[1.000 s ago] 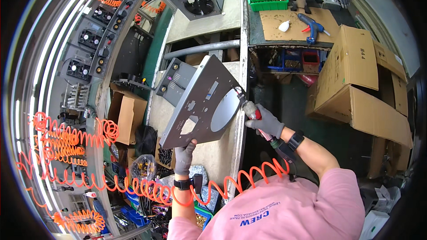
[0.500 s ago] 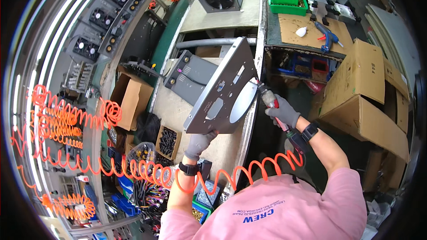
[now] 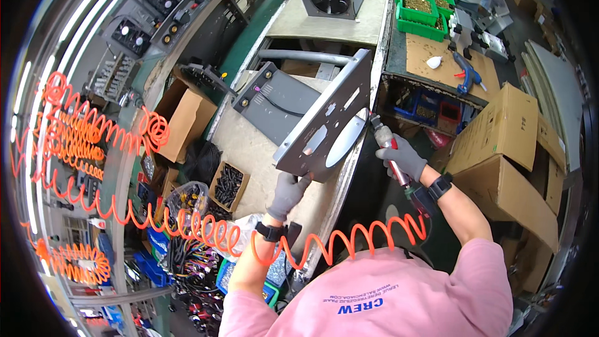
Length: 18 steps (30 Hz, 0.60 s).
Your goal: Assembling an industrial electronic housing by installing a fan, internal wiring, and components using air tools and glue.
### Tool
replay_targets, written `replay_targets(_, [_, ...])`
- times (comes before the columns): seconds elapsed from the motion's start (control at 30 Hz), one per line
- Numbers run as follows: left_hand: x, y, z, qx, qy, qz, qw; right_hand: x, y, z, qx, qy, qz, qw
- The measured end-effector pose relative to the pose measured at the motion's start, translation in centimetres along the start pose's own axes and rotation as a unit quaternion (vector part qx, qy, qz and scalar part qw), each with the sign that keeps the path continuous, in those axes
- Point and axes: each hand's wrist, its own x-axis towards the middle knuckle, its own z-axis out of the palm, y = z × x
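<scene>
While it's tilted, the pierced panel (image 3: 337, 122) looks dark grey.

my gloves (image 3: 288, 195) plain grey, my panel (image 3: 336, 123) dark grey, my driver (image 3: 399, 175) red and silver, hose (image 3: 425, 231) bright orange, shirt (image 3: 430, 287) pink with blue lettering, bins (image 3: 419, 29) green

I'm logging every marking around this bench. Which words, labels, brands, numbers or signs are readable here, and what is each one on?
I describe the wording here rather than copy it.
Pink shirt: blue printing on the back, one large readable word with smaller lines near it.
Grey panel: small pale marks, too small to read.
Cardboard box: dark marks on a flap, too blurred to read.
</scene>
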Motion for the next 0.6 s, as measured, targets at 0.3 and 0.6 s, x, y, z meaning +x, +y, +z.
replay_targets(0.3, [-26.7,-9.3,6.9,-0.048,-0.273,-0.289,0.917,-5.7,-0.4,-1.4,0.045,-0.091,0.161,0.982])
replay_targets(0.6, [-36.7,-5.2,10.6,-0.281,-0.273,-0.399,0.829,-5.9,1.7,1.7,-0.103,-0.186,0.254,0.944])
